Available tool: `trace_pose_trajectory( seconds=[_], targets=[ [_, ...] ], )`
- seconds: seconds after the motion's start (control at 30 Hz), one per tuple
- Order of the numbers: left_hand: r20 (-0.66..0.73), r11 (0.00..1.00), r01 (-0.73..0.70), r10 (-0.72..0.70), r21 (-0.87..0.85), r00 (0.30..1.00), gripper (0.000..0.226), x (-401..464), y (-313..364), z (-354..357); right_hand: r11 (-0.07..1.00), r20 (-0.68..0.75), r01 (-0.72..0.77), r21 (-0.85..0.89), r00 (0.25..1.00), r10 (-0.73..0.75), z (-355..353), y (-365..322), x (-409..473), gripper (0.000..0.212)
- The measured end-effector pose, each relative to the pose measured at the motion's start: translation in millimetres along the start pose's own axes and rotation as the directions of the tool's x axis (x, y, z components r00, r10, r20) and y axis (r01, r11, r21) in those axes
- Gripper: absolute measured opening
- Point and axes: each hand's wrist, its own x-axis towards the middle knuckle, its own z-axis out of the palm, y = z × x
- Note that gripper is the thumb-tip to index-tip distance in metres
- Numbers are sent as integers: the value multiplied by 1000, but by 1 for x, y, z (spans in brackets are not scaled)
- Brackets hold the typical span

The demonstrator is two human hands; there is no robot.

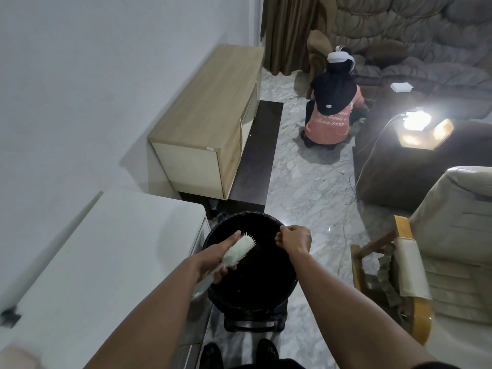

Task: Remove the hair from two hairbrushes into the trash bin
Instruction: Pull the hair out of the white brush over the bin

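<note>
One white hairbrush is in view, and it sits in the left hand — fingers wrapped around its neck, thumb laid along the back, bristles facing right. It hangs over the open mouth of the one black trash bin, which stands on the marble floor beside a white cabinet. The right hand hovers over the bin's far rim, fingertips pinched together — what they hold, if anything, I cannot tell.
</note>
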Motion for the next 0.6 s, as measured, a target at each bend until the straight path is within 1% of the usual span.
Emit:
trace_pose_trajectory(
  seconds=[0.03, 0.07, 0.1, 0.17, 0.2, 0.23, 0.3, 0.33, 0.4, 0.43, 0.5, 0.57, 0.6],
  targets=[
    [-4, 1000, -13, 13, -14, 1000, 98, 1, -1, 2, 999, 43, 5, 34, 999, -6, 2, -1, -2, 19],
    [-7, 999, -30, 30, -24, 1000, 97, 3, -2, 4, 999, 129, 12, 47, 991, -18, 6, -1, -7, 15],
    [-12, 999, -45, 45, -21, 999, 94, 4, -2, 6, 999, 244, 32, 29, 969, -38, 11, -2, -13, 12],
    [-15, 997, -68, 68, 23, 998, 89, 5, -1, 11, 988, 437, 124, -90, 897, -73, 21, -4, -27, 21],
    [-14, 996, -74, 75, 54, 997, 86, 4, -1, 13, 974, 477, 185, -134, 873, -100, 24, -5, -32, 21],
    [-12, 994, -75, 76, 80, 997, 84, 2, 0, 15, 964, 482, 223, -141, 866, -130, 25, -6, -33, 18],
    [-1, 992, -73, 73, 102, 997, 83, 1, 0, 18, 932, 427, 291, -218, 887, -177, 24, -5, -28, 9],
    [6, 991, -71, 71, 117, 997, 83, 0, 0, 19, 897, 401, 323, -303, 897, -187, 24, -3, -25, 9],
    [28, 980, -82, 78, 182, 997, 85, -1, 2, 24, 856, 361, 328, -399, 915, -182, 25, 1, -23, 11],
    [40, 973, -87, 80, 213, 996, 85, -2, 5, 26, 853, 334, 316, -415, 925, -179, 28, 4, -23, 11],
    [58, 966, -67, 54, 250, 997, 86, -4, 10, 26, 872, 239, 242, -426, 959, -150, 33, 12, -19, 11],
    [76, 965, 0, -21, 261, 997, 86, -7, 10, 17, 907, 107, 145, -396, 988, -111, 28, 17, -2, 15],
    [74, 963, 25, -47, 268, 996, 88, -10, 8, 10, 918, 64, 99, -385, 995, -81, 20, 17, 8, 17]
  ],
)
